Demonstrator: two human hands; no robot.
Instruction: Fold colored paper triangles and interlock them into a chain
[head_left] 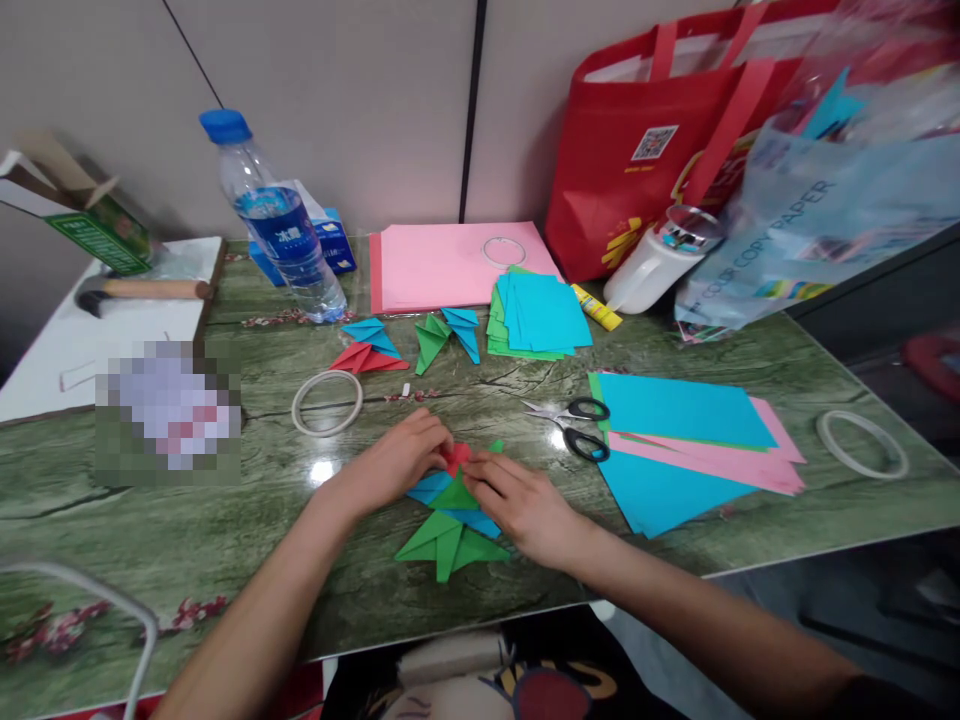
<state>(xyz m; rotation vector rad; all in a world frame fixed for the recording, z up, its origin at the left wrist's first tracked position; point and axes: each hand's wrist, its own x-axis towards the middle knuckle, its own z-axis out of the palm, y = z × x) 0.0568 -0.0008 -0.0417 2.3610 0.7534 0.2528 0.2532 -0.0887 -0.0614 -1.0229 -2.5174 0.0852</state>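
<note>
Both hands meet over a small red paper piece (457,456); my left hand (401,455) pinches its left side and my right hand (521,500) its right. Under the fingers lies a stack of folded paper, with a green folded piece (444,545) nearest me and a blue folded piece (429,488) partly covered. A green tip (497,446) shows behind my right hand. Farther back rest loose folded pieces: a red one (367,358), a blue one (463,330) and a green one (432,342). The scissors (574,425) lie right of my hands.
A tape roll (327,404) lies left, another (862,444) far right. Coloured sheets (682,410), square papers (544,312), a glue stick (597,307) and pink paper (442,268) lie about. A water bottle (281,225), hammer (142,290), white cup (652,265) and red bag (600,170) stand or lie behind.
</note>
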